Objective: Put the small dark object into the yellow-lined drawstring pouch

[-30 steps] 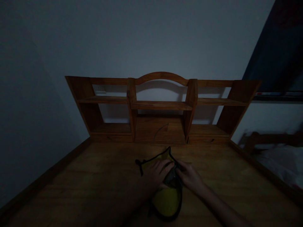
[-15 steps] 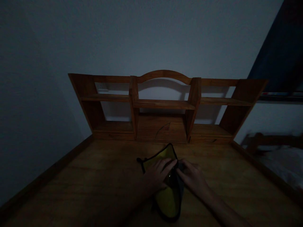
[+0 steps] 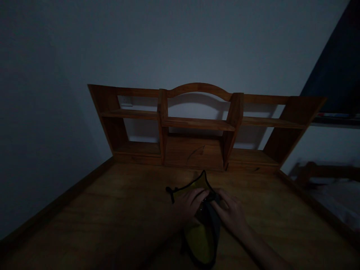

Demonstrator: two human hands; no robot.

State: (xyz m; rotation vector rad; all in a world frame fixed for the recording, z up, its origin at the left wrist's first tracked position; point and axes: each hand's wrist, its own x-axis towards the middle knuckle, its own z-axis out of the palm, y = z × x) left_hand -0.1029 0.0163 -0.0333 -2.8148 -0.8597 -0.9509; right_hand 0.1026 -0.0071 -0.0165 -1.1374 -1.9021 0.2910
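A soft pouch (image 3: 199, 243) with a yellow lining, black edging and a grey side lies spread open on the wooden desk, near the front. My left hand (image 3: 189, 206) reaches across its middle, fingers bent together at the black edge. From the other side my right hand (image 3: 231, 210) pinches the pouch's dark edge, its fingertips close to those of the left. Between and below the hands is something dark with small shiny spots, too dim to name. A short dark tab sticks out at the pouch's left corner.
A wooden shelf unit (image 3: 197, 123) with several compartments stands at the back of the desk (image 3: 118, 202) against a pale wall. Raised wooden edges run along both desk sides. A wall socket (image 3: 125, 101) shows behind the left shelf. At right are a dark window and some bedding.
The view has shifted slightly, so the shelf sits a little further right. Both hands stay at the pouch's edge, with only small finger movements.
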